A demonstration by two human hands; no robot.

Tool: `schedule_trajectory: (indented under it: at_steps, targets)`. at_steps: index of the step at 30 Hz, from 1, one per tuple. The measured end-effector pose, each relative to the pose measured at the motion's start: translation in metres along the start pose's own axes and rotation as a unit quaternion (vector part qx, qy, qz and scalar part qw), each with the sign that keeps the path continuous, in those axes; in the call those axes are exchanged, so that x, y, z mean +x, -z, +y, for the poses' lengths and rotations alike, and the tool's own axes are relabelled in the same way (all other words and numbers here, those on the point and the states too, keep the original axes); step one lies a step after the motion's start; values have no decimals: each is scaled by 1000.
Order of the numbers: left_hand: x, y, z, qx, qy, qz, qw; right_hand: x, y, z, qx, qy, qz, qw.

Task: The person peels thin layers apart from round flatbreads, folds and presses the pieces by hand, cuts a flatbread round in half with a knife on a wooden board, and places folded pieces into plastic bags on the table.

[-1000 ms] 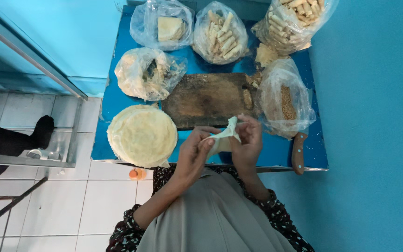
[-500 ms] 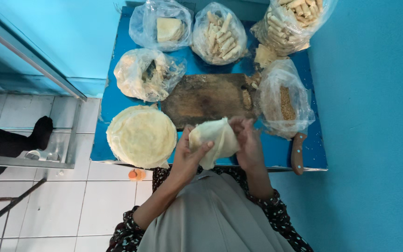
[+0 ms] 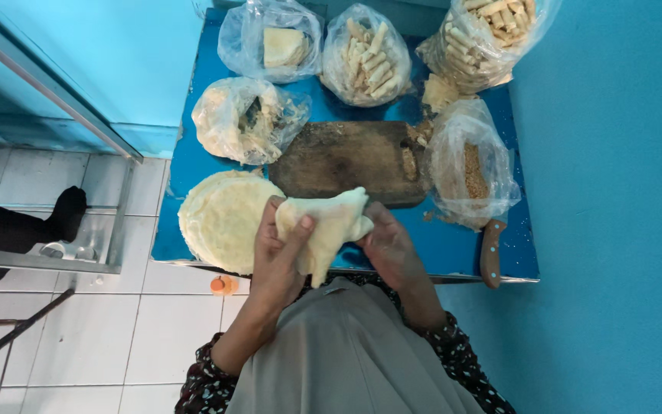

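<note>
Table [image 3: 453, 257]: blue top, set against a blue wall; holds all items below except the wrapper in hand.

Board [image 3: 346, 157]: dark, worn wood, at the table's centre, crumbs along its right edge.

Stack [image 3: 220, 218]: round pale wrappers, piled flat at the table's front left corner, just left of the board.

Bags, 5, clear plastic:
- Roll bag [image 3: 488, 38]: back right corner, packed with pale rolls, the largest.
- Crumb bag [image 3: 469, 165]: right of the board, brown crumbs inside.
- Filling bag [image 3: 243, 123]: left of the board, pale lumpy contents.
- Stick bag [image 3: 368, 54]: back centre, short pale sticks.
- Block bag [image 3: 273, 46]: back left, 1 pale block.

Wrapper [image 3: 323, 230]: 1 soft pale sheet, lifted off the table, held over the front edge between stack and board, folded and drooping at its lower corner.

Left hand [image 3: 277, 257]: closed on the wrapper's left side, thumb over the front, fingers behind.

Right hand [image 3: 388, 245]: closed on the wrapper's right side, fingertips at its edge; both hands close together, joined by the sheet.

Knife [image 3: 490, 249]: brown wooden handle at the front right edge, blade tucked under the crumb bag.

Orange lid [image 3: 224, 285]: small, on the white floor tiles under the table's front edge.
</note>
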State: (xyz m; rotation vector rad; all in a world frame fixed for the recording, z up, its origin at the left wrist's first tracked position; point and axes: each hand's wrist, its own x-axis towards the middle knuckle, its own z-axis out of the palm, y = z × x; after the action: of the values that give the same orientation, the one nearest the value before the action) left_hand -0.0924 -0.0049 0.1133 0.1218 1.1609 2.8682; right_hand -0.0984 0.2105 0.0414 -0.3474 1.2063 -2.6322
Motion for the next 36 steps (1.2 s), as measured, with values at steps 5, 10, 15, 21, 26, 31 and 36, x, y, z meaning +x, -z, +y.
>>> schedule_trajectory:
  at_steps: [5, 10, 15, 21, 26, 31, 36]
  targets:
    - [1, 9, 7, -31, -24, 47, 998, 7, -15, 4, 91, -49, 28, 994]
    - [-2, 17, 31, -82, -94, 68, 990, -7, 17, -1, 161, -49, 68, 983]
    - [-2, 37, 49, -80, -121, 171, 975, -32, 55, -24, 229, -50, 65, 970]
    - [-3, 79, 61, -89, -186, 213, 955, -15, 34, -105, 47, 41, 139, 988]
    - [-5, 90, 58, -108, -173, 203, 958, 66, -25, -119, -512, 194, 167, 820]
    - [-6, 88, 55, -104, -140, 202, 964, 93, -78, -60, -896, 160, -79, 406]
    - [-10, 97, 64, -98, -136, 211, 963, 72, -86, -49, -825, 248, -71, 503]
